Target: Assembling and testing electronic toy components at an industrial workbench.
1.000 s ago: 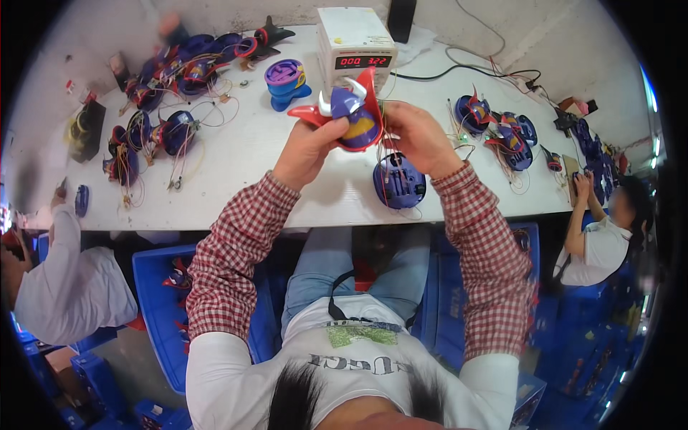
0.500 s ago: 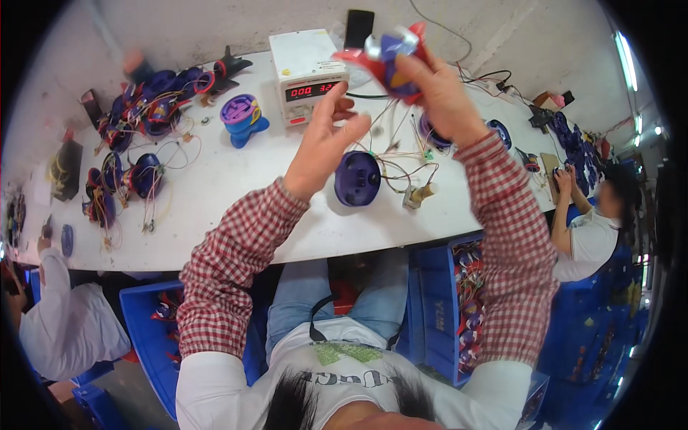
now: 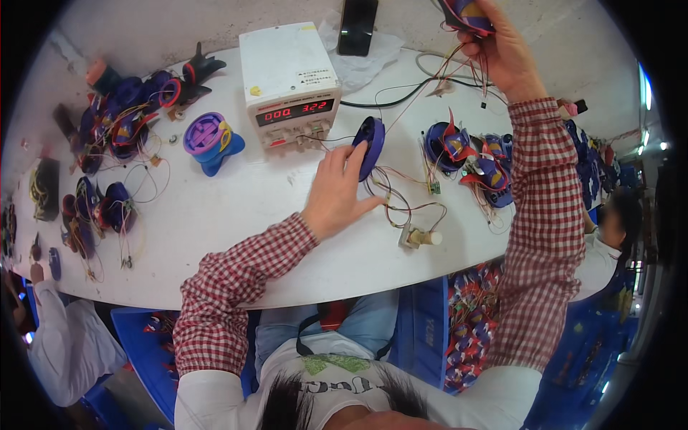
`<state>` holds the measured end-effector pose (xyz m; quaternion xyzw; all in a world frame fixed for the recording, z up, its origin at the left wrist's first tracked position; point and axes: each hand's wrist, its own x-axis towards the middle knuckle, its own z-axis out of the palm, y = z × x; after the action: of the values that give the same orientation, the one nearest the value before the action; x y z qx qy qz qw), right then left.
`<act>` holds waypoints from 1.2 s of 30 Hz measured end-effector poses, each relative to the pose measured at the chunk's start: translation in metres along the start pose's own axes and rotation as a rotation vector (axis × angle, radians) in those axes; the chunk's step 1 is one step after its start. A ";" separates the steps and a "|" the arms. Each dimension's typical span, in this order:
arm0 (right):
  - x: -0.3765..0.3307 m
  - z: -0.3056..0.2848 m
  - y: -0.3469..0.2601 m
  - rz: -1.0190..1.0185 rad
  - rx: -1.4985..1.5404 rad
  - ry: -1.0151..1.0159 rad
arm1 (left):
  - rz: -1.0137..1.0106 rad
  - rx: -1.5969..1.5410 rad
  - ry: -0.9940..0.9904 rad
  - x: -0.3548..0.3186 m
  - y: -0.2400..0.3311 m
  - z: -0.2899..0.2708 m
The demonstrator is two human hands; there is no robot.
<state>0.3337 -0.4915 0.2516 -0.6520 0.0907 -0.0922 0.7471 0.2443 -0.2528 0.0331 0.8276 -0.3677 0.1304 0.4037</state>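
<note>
Overhead, seen from the head camera, the scene read as follows.

Left hand: the left hand (image 3: 335, 192) lay on the white table (image 3: 236, 236), fingers spread and reaching forward, its fingertips on the lower edge of a dark blue round part (image 3: 370, 145).
Left grip: not closed; the fingers only touched and steadied the part rather than wrapping it.
Blue round part: it stood tilted on its edge just right of the power supply (image 3: 290, 82), ahead of the left fingertips, with thin wires running off it.
Right hand: the right hand (image 3: 500, 50) was raised high at the top of the view, arm stretched up in a red checked sleeve (image 3: 537, 215).
Right grip: fingers were closed around a blue and red toy piece (image 3: 467, 13), which sat above the palm, partly cut off by the picture's edge; loose wires hung down from it.
Wires and small cylinder: a tangle of coloured wires (image 3: 401, 204) lay just right of the left hand, ending near a small pale cylinder (image 3: 424, 237).
Power supply: a white box with a red lit display, behind the left hand.
Purple spool: a purple ribbed spool (image 3: 206, 135) on a blue base stood left of the power supply.
Other parts: more blue and red pieces (image 3: 473, 161) lay to the right, under the raised arm, and another heap (image 3: 122, 122) sat far left.
</note>
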 end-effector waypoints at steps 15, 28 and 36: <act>-0.008 -0.041 0.014 0.061 -0.158 -0.020 | -0.439 -0.927 0.078 0.073 0.047 -0.018; 0.110 -0.066 0.107 -0.284 -0.175 0.151 | -0.135 0.281 0.326 0.225 -0.055 0.148; 0.163 -0.078 0.176 -0.336 -0.322 0.080 | -0.172 0.497 0.269 0.236 -0.085 0.200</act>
<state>0.4745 -0.5842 0.0640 -0.7644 0.0236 -0.2254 0.6036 0.4527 -0.4900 -0.0221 0.9045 -0.1959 0.2903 0.2434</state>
